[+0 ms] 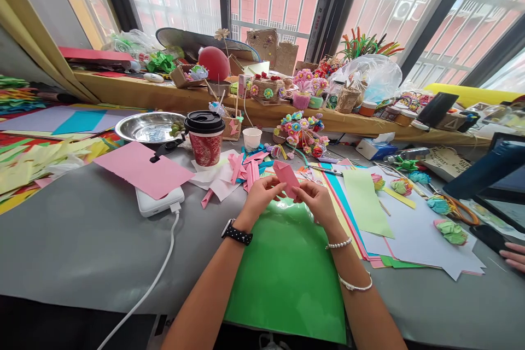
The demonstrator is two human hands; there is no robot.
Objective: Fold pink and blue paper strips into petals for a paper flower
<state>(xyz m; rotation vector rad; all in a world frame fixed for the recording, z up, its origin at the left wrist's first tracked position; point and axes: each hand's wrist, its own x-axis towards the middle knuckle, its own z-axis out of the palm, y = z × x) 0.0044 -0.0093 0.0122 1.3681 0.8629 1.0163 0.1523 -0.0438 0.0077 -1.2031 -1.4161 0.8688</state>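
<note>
Forearms (211, 284) cut off below | left hand (263, 196), right hand (318, 201): pinching folded pink paper (286, 176) | its far side hidden

left hand (265, 194), right hand (319, 200) close together, fingertips (281, 188) pinching, forearms (213, 279) angled inward.

Pink paper (286, 175), folded, tilted, held between left hand (264, 194) and right hand (317, 200)
</note>
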